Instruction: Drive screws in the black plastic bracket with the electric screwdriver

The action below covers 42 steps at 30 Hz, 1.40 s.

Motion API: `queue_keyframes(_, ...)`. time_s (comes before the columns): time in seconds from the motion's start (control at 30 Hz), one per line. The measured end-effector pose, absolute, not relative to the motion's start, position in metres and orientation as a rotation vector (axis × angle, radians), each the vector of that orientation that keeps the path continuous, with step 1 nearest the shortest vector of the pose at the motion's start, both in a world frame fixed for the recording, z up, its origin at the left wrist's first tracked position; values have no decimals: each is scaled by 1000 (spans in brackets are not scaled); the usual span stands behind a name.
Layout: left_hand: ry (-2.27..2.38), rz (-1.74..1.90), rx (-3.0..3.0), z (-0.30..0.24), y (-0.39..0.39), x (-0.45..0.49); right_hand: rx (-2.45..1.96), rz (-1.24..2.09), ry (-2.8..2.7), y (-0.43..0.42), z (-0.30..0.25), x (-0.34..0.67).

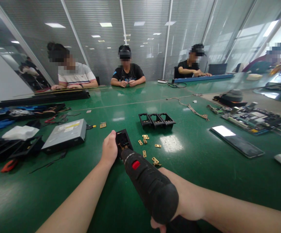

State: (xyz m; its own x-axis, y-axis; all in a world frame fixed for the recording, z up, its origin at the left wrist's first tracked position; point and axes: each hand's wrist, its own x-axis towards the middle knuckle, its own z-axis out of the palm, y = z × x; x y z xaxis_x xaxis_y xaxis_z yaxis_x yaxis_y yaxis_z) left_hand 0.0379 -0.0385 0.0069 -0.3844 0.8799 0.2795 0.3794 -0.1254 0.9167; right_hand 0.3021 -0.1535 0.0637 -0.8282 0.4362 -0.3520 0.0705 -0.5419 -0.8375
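The left hand (110, 147) grips a black box (123, 137); the right hand (185, 198) holds a drill (150, 186), tip inside the box. It looks partway done: loose gold bits (158, 146) lie near 3 other boxes (157, 125).

Single view, head-worn. Looks forward and down from the wearer's side of the bench (69, 174), at a slant across the top to the far side. Wide coverage; posts of the glass wall (145, 35) lean outward toward both sides. Nearest: drill (150, 184), large, lower centre, rear end toward the lens. Right hand (180, 194) also close, partly hidden behind drill; left hand (109, 147) farther out, left of centre. Forearms enter from bottom and right edges. Co-workers (128, 72) across the bench sit far off, small, in upper half; glass wall behind them fills the background.
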Motion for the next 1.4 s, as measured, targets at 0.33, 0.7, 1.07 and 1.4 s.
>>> queue_keyframes(0.33,1713,1550,1375,8,-39,40,-835,2463,-1364,-154,66,301)
queue_keyframes(0.7,1749,1527,1423,9,-40,40,-860,2461,-1354,-154,70,301)
queue_keyframes(1.07,1771,1539,1418,4,-39,36,-821,2446,-1382,-154,69,303)
queue_keyframes(1.4,1765,1529,1421,6,-39,38,-820,2434,-1386,-155,66,301)
